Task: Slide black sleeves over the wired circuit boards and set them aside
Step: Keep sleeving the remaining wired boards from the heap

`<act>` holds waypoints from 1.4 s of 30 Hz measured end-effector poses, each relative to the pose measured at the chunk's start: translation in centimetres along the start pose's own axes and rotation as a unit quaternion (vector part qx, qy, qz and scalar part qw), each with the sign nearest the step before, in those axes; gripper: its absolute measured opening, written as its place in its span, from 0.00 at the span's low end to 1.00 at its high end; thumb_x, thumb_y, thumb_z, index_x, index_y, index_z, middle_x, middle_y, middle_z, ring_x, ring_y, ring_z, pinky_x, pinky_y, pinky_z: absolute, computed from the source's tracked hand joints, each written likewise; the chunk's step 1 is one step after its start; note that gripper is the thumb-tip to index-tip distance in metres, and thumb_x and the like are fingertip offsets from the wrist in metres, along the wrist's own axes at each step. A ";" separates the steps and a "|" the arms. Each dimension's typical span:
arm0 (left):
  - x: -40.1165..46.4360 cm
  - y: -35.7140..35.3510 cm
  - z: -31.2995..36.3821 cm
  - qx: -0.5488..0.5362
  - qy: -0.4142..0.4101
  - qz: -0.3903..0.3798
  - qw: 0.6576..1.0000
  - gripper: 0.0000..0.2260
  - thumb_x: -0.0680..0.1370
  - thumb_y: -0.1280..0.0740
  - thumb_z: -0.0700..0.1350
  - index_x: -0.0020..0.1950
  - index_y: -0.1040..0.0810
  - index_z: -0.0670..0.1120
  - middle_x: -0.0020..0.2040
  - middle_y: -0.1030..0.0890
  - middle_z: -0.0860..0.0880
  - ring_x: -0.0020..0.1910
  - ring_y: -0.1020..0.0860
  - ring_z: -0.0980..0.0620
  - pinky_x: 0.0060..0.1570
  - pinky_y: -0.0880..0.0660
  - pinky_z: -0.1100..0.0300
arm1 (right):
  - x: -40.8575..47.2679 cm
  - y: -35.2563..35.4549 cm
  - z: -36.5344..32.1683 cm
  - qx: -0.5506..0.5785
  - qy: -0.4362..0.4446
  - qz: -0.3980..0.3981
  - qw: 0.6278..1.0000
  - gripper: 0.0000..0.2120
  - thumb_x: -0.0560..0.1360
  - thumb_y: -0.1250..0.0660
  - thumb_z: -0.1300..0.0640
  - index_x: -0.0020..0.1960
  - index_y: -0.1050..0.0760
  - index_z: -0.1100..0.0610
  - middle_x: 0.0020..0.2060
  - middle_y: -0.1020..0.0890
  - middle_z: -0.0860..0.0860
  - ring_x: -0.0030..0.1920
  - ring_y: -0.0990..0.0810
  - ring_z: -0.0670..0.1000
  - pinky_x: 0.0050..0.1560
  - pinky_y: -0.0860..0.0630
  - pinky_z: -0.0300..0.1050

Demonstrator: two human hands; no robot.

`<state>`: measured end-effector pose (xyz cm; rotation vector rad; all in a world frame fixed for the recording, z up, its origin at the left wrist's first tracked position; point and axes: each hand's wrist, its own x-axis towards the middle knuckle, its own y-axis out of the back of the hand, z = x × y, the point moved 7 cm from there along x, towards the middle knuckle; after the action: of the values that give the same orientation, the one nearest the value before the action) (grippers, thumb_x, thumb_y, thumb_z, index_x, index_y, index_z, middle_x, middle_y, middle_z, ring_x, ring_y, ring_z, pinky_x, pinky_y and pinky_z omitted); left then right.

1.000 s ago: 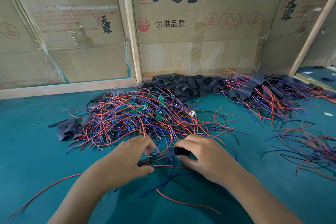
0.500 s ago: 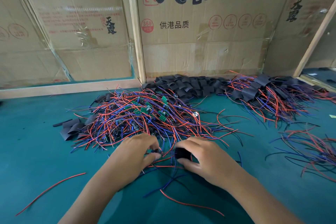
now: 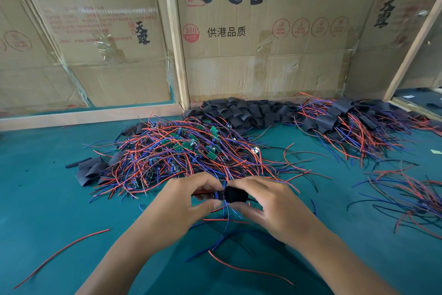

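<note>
Pinching a wired board at lower centre, the left hand (image 3: 189, 201) feeds it into a black sleeve (image 3: 235, 194) gripped by the right hand (image 3: 270, 203). Above them, mid-frame, a big pile of bare boards (image 3: 181, 151) waits; spare sleeves (image 3: 241, 112) lie behind; finished ones (image 3: 346, 122) sit upper right.

Left hand (image 3: 189, 201): lower centre, fingers curled, thumb and forefinger pinched.
Right hand (image 3: 267, 206): just beside it, fingertips meeting, pinched likewise.
Forearms: rising from bottom edge.
</note>
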<state>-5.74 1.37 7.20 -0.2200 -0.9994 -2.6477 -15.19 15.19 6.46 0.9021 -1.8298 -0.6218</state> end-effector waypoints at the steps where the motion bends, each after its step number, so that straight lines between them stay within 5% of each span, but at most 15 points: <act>1: 0.0 0.1 0.0 -0.005 0.000 0.002 1.000 0.07 0.76 0.25 0.43 0.49 0.19 0.55 0.44 0.16 0.58 0.45 0.19 0.58 0.47 0.28 0.71 | 0.0 0.1 -0.1 -0.002 0.002 0.001 1.000 0.17 0.77 0.29 0.52 0.63 0.21 0.58 0.54 0.17 0.49 0.54 0.18 0.50 0.55 0.23 0.46; 8: 0.1 0.8 0.6 0.018 -0.031 0.028 0.999 0.06 0.75 0.25 0.48 0.49 0.19 0.56 0.46 0.18 0.58 0.46 0.20 0.56 0.46 0.28 0.70 | 0.0 0.1 -0.3 -0.005 0.020 0.000 1.000 0.18 0.77 0.29 0.51 0.64 0.21 0.58 0.55 0.16 0.49 0.55 0.18 0.50 0.56 0.23 0.46; 28: 0.0 0.6 1.0 0.016 -0.011 0.051 0.998 0.09 0.74 0.24 0.39 0.43 0.17 0.54 0.41 0.18 0.57 0.42 0.20 0.55 0.43 0.29 0.70 | -0.1 0.0 -1.0 0.008 0.044 0.032 0.998 0.16 0.77 0.28 0.54 0.61 0.21 0.60 0.53 0.16 0.49 0.52 0.17 0.51 0.52 0.21 0.48; 34: 0.0 0.8 0.7 -0.034 0.016 0.048 0.998 0.10 0.73 0.23 0.40 0.42 0.20 0.52 0.38 0.18 0.53 0.38 0.21 0.56 0.41 0.28 0.67 | -0.1 0.3 -1.3 0.010 0.043 0.050 0.998 0.13 0.78 0.32 0.49 0.58 0.23 0.56 0.48 0.17 0.47 0.47 0.19 0.48 0.48 0.23 0.43; 38: 0.0 0.8 0.4 -0.054 0.036 0.039 0.997 0.11 0.72 0.22 0.40 0.42 0.22 0.52 0.39 0.17 0.49 0.37 0.20 0.51 0.42 0.25 0.56 | -0.2 0.0 -1.6 0.001 0.047 0.042 0.998 0.14 0.78 0.32 0.49 0.58 0.22 0.57 0.49 0.17 0.47 0.48 0.19 0.48 0.49 0.23 0.44; 42: 0.1 0.6 -0.1 -0.090 0.048 0.030 0.994 0.10 0.71 0.22 0.37 0.42 0.22 0.48 0.38 0.17 0.47 0.35 0.21 0.54 0.39 0.24 0.61 | -0.2 -0.3 -1.6 0.002 0.049 0.027 0.998 0.14 0.77 0.31 0.50 0.58 0.22 0.57 0.52 0.17 0.48 0.52 0.18 0.49 0.52 0.23 0.45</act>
<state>-5.62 0.88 7.49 -0.1570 -0.7147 -2.6659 -13.52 15.14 6.75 0.8690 -1.7626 -0.5310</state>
